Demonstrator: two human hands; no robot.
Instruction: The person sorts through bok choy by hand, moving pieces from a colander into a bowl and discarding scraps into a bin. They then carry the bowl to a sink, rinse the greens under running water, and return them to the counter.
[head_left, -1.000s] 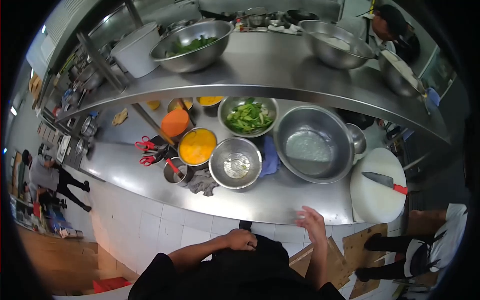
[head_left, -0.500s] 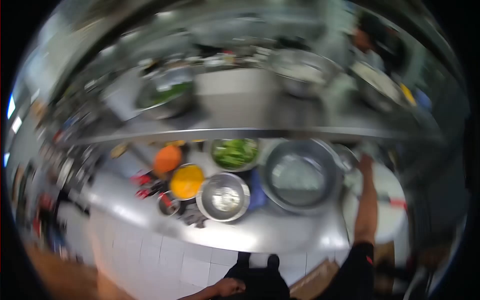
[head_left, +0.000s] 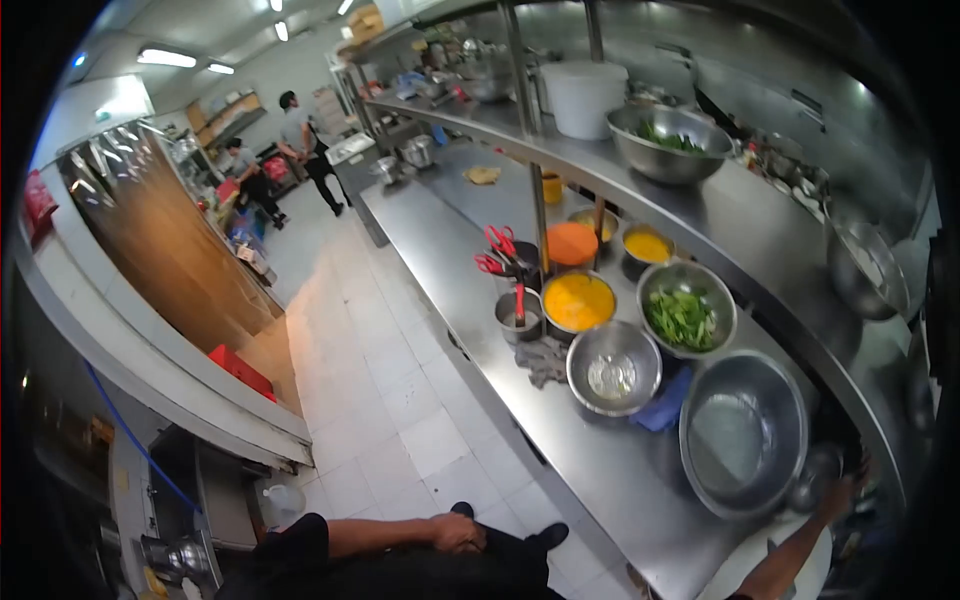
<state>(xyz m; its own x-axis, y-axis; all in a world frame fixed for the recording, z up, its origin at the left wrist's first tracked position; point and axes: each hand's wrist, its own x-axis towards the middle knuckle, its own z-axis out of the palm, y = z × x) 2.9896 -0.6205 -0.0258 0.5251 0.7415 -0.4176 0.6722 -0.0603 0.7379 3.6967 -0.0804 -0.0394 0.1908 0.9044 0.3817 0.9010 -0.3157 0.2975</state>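
My left hand [head_left: 460,533] is held in front of my body with the fingers curled into a fist; nothing shows in it. On the far right my right hand [head_left: 846,490] reaches in under the shelf, next to a small metal bowl [head_left: 815,480]. Its fingers are small and dark there, so I cannot tell whether they grip anything. Below that forearm lies a round white board [head_left: 745,572]. A large deep metal basin [head_left: 700,475] stands just left of the hand, with a smaller metal bowl [head_left: 590,395] and a blue cloth [head_left: 664,402] beyond it.
Along the steel counter [head_left: 560,475] stand a bowl of cut greens [head_left: 688,316], a bowl of yellow food [head_left: 578,300], an orange round item [head_left: 572,243] and red-handled scissors [head_left: 497,250]. The upper shelf [head_left: 745,215] holds bowls and a white bucket [head_left: 584,98]. Two people stand far left.
My view has swung left, bringing the aisle and the people into sight. The counter things now sit further right in view. My right hand stays near the small bowl.
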